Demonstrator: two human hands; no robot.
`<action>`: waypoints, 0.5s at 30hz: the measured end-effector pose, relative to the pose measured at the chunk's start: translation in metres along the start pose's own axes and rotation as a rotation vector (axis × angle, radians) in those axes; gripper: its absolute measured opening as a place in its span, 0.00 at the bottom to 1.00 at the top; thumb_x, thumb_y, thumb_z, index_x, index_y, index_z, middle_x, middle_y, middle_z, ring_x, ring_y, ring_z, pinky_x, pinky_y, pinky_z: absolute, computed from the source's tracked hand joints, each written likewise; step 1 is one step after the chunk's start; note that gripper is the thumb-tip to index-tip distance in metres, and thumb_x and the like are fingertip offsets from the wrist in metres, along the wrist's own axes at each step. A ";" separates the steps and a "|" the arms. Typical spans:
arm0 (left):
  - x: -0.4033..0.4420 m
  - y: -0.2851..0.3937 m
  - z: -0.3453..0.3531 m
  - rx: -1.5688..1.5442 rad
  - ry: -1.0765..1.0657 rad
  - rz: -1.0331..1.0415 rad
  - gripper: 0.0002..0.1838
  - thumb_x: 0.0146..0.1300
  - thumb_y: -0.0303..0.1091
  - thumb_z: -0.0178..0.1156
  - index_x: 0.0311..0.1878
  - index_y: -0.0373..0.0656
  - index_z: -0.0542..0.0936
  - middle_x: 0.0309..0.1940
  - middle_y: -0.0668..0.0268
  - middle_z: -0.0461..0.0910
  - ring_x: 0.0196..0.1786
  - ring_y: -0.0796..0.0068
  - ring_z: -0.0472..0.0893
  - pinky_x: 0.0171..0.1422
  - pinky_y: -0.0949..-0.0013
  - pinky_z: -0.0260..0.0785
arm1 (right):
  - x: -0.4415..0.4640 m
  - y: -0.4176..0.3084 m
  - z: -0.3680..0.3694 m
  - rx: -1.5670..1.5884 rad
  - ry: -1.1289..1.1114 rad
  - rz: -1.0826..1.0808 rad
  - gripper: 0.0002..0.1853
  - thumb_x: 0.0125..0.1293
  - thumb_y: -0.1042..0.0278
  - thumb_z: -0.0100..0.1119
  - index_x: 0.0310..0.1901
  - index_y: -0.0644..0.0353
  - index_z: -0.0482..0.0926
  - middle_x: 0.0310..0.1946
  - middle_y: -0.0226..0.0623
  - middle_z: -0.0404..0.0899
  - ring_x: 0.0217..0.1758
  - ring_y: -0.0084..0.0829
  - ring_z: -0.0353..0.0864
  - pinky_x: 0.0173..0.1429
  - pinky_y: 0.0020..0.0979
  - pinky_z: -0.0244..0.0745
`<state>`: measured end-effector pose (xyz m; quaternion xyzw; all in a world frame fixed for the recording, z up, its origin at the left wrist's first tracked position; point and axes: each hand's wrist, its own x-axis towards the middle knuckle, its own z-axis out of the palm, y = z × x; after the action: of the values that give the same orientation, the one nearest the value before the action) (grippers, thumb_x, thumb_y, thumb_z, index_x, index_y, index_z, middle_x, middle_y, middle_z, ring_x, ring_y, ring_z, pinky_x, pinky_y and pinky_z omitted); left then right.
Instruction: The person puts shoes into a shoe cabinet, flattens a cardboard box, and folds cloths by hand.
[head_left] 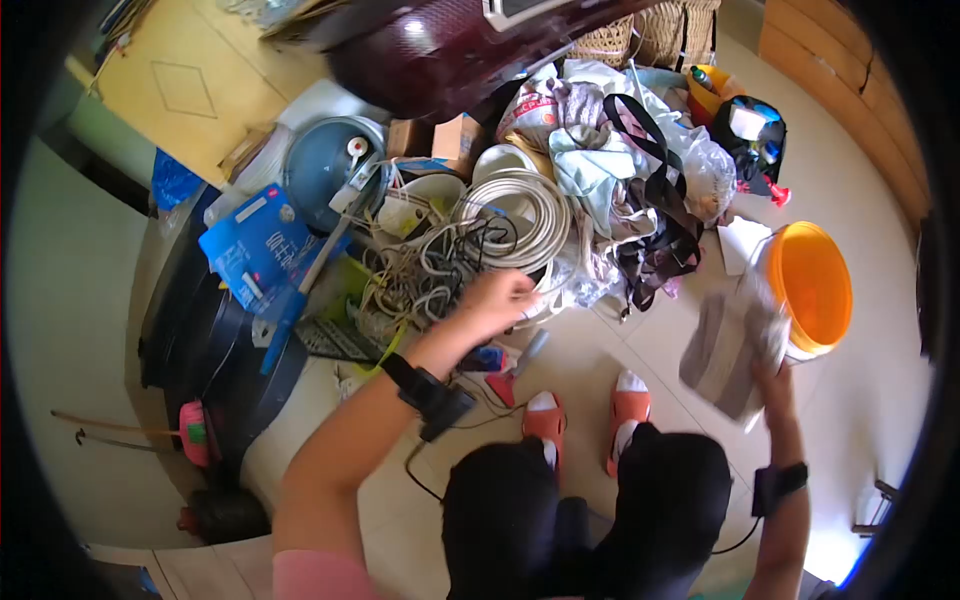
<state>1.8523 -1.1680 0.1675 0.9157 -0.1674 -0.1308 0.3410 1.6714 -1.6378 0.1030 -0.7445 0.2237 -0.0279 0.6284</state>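
My right hand (772, 350) grips a folded grey-and-beige cloth-like bundle (718, 355), blurred, just left of an orange bucket (815, 285). At the centre my left hand (505, 300) hovers by the lower edge of a white coiled cable (515, 205), its fingers curled and pressed together; whether anything small is between them is hidden. Left of that hand lies a heap of tangled cords (425, 275). Clear plastic (580, 285) lies just beyond the fingertips.
Clothes and bags (600, 150) are piled beyond the cables. A blue basin (325, 165), a blue package (262, 245) and a yellow board (180, 85) are at the left. A dark red glossy object (430, 50) juts in overhead. Wooden drawers (845, 95) line the right.
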 end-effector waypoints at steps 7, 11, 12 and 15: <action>0.194 -0.162 -0.133 0.725 0.715 -0.106 0.34 0.61 0.55 0.57 0.56 0.31 0.72 0.44 0.39 0.79 0.48 0.41 0.79 0.55 0.50 0.71 | 0.019 0.140 0.011 0.170 -0.178 0.416 0.27 0.56 0.74 0.60 0.60 0.63 0.70 0.48 0.32 0.78 0.48 0.27 0.76 0.55 0.30 0.70; 0.290 -0.242 -0.164 0.621 0.885 -0.027 0.43 0.58 0.56 0.61 0.64 0.28 0.63 0.47 0.38 0.78 0.49 0.42 0.80 0.56 0.53 0.70 | 0.032 0.193 -0.011 0.101 -0.094 0.467 0.28 0.56 0.74 0.62 0.61 0.62 0.68 0.48 0.34 0.77 0.49 0.28 0.76 0.55 0.32 0.70; 0.295 -0.231 -0.150 0.561 0.859 -0.121 0.41 0.57 0.55 0.63 0.61 0.28 0.66 0.47 0.39 0.79 0.49 0.43 0.80 0.56 0.55 0.71 | 0.029 0.231 -0.027 -0.049 -0.077 0.415 0.30 0.56 0.70 0.64 0.61 0.61 0.68 0.51 0.37 0.76 0.51 0.29 0.74 0.54 0.33 0.70; 0.307 -0.253 -0.153 0.421 0.644 -0.353 0.34 0.55 0.51 0.65 0.55 0.31 0.74 0.46 0.43 0.81 0.48 0.46 0.81 0.54 0.57 0.72 | 0.003 0.303 -0.066 -0.384 0.243 0.340 0.28 0.59 0.72 0.61 0.62 0.59 0.67 0.59 0.39 0.70 0.58 0.32 0.70 0.56 0.34 0.68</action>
<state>2.2409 -1.0210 0.0719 0.9741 0.0838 0.1427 0.1539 1.5622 -1.7328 -0.1710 -0.7929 0.4201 0.0317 0.4403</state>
